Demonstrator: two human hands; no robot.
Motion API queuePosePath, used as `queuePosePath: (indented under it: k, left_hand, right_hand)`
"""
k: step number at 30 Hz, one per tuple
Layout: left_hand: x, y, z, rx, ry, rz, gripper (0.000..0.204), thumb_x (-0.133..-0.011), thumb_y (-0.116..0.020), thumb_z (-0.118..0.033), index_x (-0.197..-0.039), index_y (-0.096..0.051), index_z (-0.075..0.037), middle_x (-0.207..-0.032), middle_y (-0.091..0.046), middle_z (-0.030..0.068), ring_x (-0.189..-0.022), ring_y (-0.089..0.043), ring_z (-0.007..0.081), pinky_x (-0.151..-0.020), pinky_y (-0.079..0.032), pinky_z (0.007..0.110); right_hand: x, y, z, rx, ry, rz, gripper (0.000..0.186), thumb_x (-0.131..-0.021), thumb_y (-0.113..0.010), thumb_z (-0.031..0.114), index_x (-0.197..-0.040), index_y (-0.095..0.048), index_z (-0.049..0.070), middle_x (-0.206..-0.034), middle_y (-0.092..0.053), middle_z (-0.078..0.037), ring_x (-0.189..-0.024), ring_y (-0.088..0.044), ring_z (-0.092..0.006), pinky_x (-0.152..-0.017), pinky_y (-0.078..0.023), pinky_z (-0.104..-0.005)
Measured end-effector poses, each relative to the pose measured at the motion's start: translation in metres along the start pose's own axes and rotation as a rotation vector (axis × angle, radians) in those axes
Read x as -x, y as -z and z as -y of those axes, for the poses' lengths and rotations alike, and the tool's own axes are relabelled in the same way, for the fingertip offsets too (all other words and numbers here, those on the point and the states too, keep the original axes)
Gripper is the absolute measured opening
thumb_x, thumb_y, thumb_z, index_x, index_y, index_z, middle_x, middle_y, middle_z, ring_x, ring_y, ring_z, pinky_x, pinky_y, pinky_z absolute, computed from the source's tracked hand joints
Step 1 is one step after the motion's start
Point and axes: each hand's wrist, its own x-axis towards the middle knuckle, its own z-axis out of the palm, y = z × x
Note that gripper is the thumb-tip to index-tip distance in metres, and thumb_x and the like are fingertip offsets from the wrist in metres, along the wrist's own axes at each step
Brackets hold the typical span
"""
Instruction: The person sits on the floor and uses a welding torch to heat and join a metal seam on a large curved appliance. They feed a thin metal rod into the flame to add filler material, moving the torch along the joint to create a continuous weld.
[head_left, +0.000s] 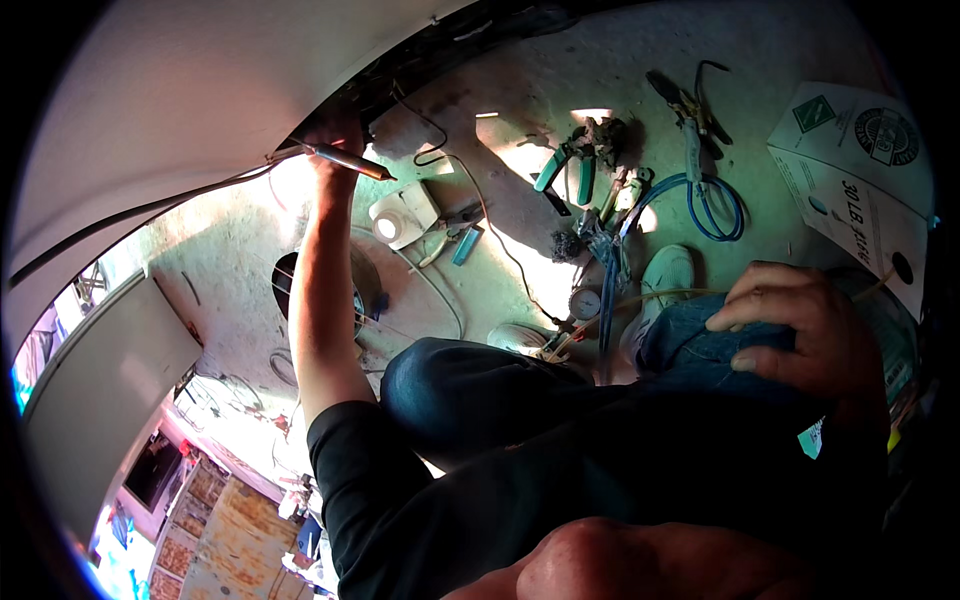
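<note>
Left grip: the left hand [335, 140] is raised at the end of an outstretched arm and is closed around a thin copper tube [345, 158], grasped near the point where the tube meets the dark edge under a large white appliance body [200, 90].
Right grip: the right hand [800, 325] is laid flat on the right knee [700, 340], clad in blue jeans; nothing is held, and the fingers are loosely bent over the cloth.
Tube: its copper end is seen jutting out to the right of the left hand, while a thin dark line is carried off to the left along the curved white panel.
Posture: a crouch is shown, with the left knee [470, 385] drawn up and white shoes [668, 272] planted on the concrete floor [500, 90].
Floor, near the left arm: a small white box-shaped device [403, 215] is found just below the held tube, with a small blue lighter-like item [466, 244] beside it.
Floor, centre: green-handled pliers [565, 165] are lying in a sunlit patch, and a round pressure gauge [585, 303] is set near the shoes.
Floor, right: a coiled blue hose [712, 205] is lying beside a white cardboard box [855, 180] with green marks.
</note>
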Motion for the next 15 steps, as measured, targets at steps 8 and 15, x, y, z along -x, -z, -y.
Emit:
queuePosePath:
  k: [8,15]
  left_hand:
    - [-0.004,0.004,-0.004,-0.023,0.036,0.043,0.021,-0.097,-0.052,-0.025,-0.098,-0.068,-0.011,-0.099,-0.069,0.0108,-0.096,-0.068,0.0283,-0.087,-0.054,0.039]
    - [-0.003,0.011,-0.005,-0.093,0.016,-0.076,0.015,-0.093,-0.055,-0.02,-0.09,-0.067,-0.012,-0.09,-0.066,0.01,-0.086,-0.067,0.0267,-0.079,-0.054,0.038]
  right_hand:
    - [0.001,0.0,0.0,0.019,0.011,-0.011,0.037,-0.083,-0.075,0.024,-0.112,-0.071,0.002,-0.099,-0.066,-0.014,-0.089,-0.068,-0.0291,-0.078,-0.054,-0.0397]
    - [0.001,0.0,-0.005,0.027,0.036,-0.011,0.039,-0.084,-0.075,0.027,-0.112,-0.07,0.0,-0.098,-0.066,-0.015,-0.089,-0.067,-0.0293,-0.077,-0.054,-0.0399]
